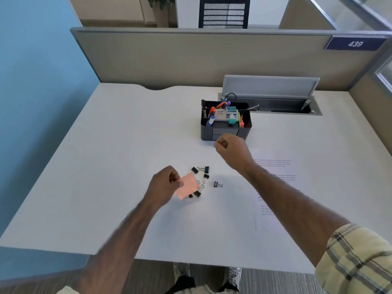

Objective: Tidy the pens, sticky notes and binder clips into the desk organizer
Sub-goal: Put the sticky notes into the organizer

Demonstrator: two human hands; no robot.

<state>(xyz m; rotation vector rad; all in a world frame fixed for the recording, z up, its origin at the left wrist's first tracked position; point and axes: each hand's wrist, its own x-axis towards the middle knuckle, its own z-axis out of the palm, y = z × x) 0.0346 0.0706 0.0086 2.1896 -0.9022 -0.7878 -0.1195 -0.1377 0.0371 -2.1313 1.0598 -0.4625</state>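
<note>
**White desk (127, 145) carrying an organizer, loose clips and one sheet.**
The desk organizer (226, 130), dark grey and already holding stationery, is standing toward the far middle of the desk. Just behind the organizer and running off to its right, a cable hatch (271, 102) set into the desk top is standing with its lid propped up. On the near side of the organizer, well apart from it, black binder clips (206, 176) are lying in a loose cluster. A lone binder clip (216, 184) is lying just right of that cluster. To the near right of the organizer, a printed sheet (273, 187) is lying flat, its text too blurred to read.
</note>
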